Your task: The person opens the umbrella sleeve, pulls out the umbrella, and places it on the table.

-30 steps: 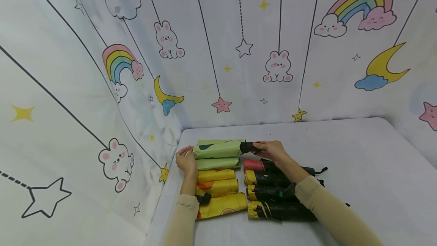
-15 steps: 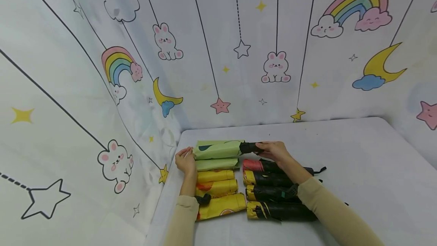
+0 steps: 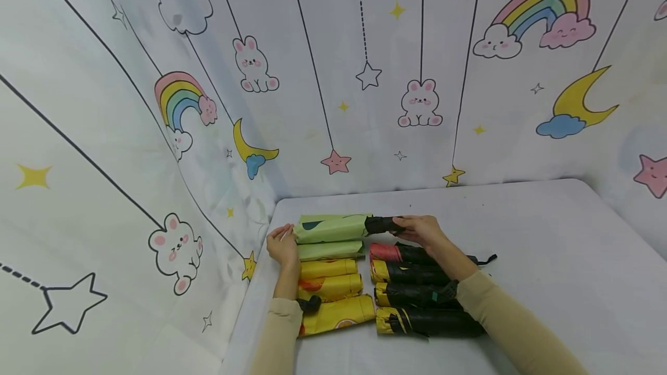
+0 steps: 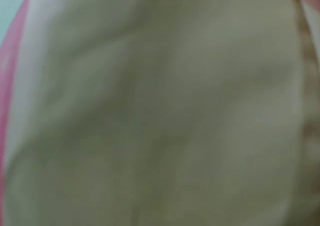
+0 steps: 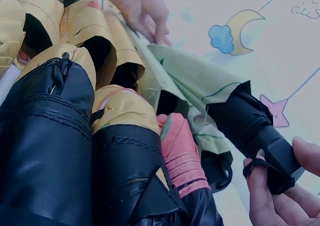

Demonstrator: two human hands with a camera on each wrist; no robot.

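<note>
A folded umbrella [image 3: 381,224] with a black handle end [image 5: 277,151] sits partly inside a light green sleeve [image 3: 333,228], at the far end of the rows. My left hand [image 3: 282,244] pinches the sleeve's left end. My right hand [image 3: 421,230] grips the handle end, and in the right wrist view a black strap loop [image 5: 257,163] passes over one finger. Other green sleeves [image 3: 331,249] lie beneath and behind it. The left wrist view holds only blurred olive-beige cloth [image 4: 160,105].
Several yellow sleeves [image 3: 330,287] lie in a column towards me on the left. To their right, several folded black umbrellas [image 3: 438,322] with yellow ends and one with a red end [image 3: 385,252] lie side by side. A white table [image 3: 542,247] meets a patterned curtain [image 3: 312,97] behind.
My right hand has drawn slightly to the right, and a little more of the black umbrella shows beyond the green sleeve. The left hand keeps its hold at the sleeve's left end.
</note>
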